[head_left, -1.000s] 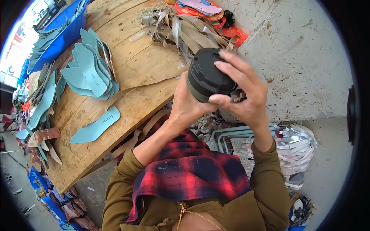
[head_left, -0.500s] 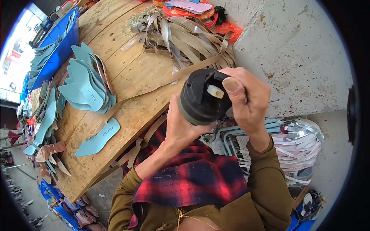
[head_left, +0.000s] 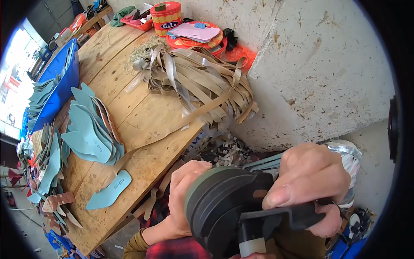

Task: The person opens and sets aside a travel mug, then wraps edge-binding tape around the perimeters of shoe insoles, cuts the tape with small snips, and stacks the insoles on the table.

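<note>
A green drink bottle with a black lid [head_left: 220,207] is held up large and close to the camera, tilted towards me. Its pale spout [head_left: 252,247] points at the bottom edge of the view. My left hand [head_left: 183,194] is closed round the bottle's body; part of its fingers is hidden behind it. With thumb and fingers, my right hand [head_left: 312,181] grips the black flap on the lid. To the left, a single light-blue insole [head_left: 110,190] lies on the wooden table [head_left: 148,166], near a stack of similar insoles [head_left: 92,134].
A heap of tan straps [head_left: 200,80] trails one strip across the table. Behind it are a red tin [head_left: 166,19] and a round lid with pink paper [head_left: 196,33]. A blue bin [head_left: 58,86] of insoles stands far left. A concrete wall [head_left: 321,82] bounds the right.
Both hands have brought the bottle closer to the camera and lower in view, tipping its spout towards me. The view has tilted up, showing more of the table's far end.
</note>
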`<control>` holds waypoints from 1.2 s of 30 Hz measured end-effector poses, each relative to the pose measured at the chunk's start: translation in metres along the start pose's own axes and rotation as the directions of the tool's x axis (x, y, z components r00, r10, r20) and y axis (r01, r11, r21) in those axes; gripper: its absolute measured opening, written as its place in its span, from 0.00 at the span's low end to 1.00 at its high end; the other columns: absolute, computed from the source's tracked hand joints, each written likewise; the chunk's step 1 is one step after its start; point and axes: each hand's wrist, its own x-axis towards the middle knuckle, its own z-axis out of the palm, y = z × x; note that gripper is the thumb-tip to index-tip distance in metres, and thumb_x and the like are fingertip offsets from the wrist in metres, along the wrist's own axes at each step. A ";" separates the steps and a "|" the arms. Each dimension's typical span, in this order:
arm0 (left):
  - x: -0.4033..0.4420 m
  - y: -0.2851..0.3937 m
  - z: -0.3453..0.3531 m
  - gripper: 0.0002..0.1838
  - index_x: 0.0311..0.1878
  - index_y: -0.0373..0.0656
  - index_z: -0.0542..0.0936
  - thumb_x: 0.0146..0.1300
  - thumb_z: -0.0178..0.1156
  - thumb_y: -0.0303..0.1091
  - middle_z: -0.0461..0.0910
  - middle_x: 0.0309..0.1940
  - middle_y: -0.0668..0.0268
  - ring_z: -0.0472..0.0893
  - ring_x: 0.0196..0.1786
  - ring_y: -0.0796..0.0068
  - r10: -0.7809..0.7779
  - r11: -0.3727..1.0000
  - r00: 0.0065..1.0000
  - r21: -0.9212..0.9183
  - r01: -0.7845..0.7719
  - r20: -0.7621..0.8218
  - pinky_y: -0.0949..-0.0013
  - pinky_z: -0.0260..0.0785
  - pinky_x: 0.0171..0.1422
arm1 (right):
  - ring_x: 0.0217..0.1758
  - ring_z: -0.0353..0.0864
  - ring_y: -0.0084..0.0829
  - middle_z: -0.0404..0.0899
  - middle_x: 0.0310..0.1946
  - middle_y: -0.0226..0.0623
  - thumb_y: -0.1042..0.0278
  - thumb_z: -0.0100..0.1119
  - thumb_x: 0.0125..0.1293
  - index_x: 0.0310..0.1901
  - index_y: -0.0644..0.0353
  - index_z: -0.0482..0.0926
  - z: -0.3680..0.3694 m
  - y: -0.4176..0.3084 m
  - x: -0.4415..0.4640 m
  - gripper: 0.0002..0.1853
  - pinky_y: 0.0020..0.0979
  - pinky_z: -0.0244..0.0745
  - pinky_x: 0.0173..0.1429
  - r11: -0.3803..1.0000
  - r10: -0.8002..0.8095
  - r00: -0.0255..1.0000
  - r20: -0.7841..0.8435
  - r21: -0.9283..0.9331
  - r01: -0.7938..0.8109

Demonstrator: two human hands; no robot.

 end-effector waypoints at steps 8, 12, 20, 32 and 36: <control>-0.013 -0.020 0.001 0.16 0.40 0.32 0.79 0.46 0.68 0.24 0.79 0.40 0.57 0.78 0.47 0.62 -0.045 0.987 0.999 -0.152 0.047 0.015 0.67 0.69 0.53 | 0.14 0.71 0.21 0.82 0.27 0.41 0.45 0.53 0.67 0.37 0.71 0.83 0.003 -0.003 0.003 0.29 0.21 0.58 0.15 0.999 0.051 0.999 0.008 -0.016 -0.051; -0.011 -0.006 0.000 0.16 0.41 0.33 0.79 0.47 0.68 0.24 0.79 0.42 0.57 0.78 0.49 0.61 -0.104 0.993 0.994 -0.057 0.103 -0.026 0.67 0.69 0.54 | 0.14 0.71 0.21 0.81 0.28 0.40 0.45 0.53 0.67 0.37 0.71 0.83 0.006 -0.003 0.003 0.29 0.22 0.59 0.16 0.997 0.069 0.998 -0.008 -0.029 -0.069; -0.010 -0.015 0.003 0.24 0.50 0.35 0.77 0.47 0.70 0.28 0.78 0.47 0.57 0.76 0.51 0.60 -0.050 0.994 0.997 -0.098 0.055 0.058 0.63 0.65 0.60 | 0.16 0.69 0.20 0.81 0.30 0.42 0.47 0.51 0.68 0.40 0.71 0.82 -0.005 0.002 0.000 0.27 0.21 0.59 0.19 0.982 0.108 0.993 0.053 -0.161 -0.098; -0.020 -0.056 0.008 0.52 0.62 0.34 0.64 0.32 0.83 0.37 0.71 0.52 0.54 0.74 0.55 0.59 -0.180 0.984 0.982 0.001 0.181 -0.049 0.61 0.66 0.61 | 0.21 0.66 0.18 0.81 0.34 0.47 0.51 0.50 0.70 0.43 0.73 0.80 0.019 0.040 0.009 0.25 0.21 0.59 0.26 0.850 0.133 0.990 -0.044 -0.509 -0.137; -0.020 -0.069 0.009 0.50 0.62 0.35 0.64 0.33 0.82 0.35 0.71 0.52 0.56 0.74 0.55 0.60 -0.278 0.957 0.958 -0.107 0.270 -0.068 0.62 0.66 0.61 | 0.19 0.64 0.13 0.81 0.38 0.48 0.56 0.53 0.68 0.44 0.73 0.80 0.031 0.049 0.006 0.23 0.19 0.58 0.27 0.843 0.161 0.979 -0.126 -0.498 -0.203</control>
